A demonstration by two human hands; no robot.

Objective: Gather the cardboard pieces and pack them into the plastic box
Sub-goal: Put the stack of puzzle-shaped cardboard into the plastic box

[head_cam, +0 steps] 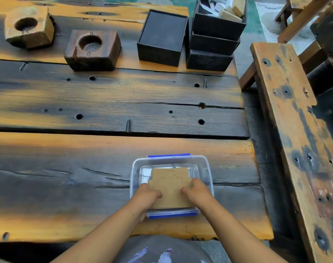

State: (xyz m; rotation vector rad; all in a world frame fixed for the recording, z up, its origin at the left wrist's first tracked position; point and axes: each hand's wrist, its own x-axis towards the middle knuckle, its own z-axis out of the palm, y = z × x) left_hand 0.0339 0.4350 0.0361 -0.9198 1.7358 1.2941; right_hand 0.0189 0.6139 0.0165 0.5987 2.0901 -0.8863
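A clear plastic box (pixel 207 168) with blue clips stands on the wooden table near its front edge. A stack of brown cardboard pieces (pixel 170 184) with cut outlines lies tilted in the box, its near end resting over the box's near rim. My left hand (pixel 148 194) grips the stack's left side, thumb on top. My right hand (pixel 196 189) grips its right side the same way. Both forearms reach in from the bottom of the view.
The wooden table (pixel 105 149) has dark scorched planks. At the back stand two wooden blocks with round hollows (pixel 29 27) (pixel 92 50), a black box (pixel 162 37) and stacked black boxes (pixel 215 35). A wooden bench (pixel 294 130) runs along the right.
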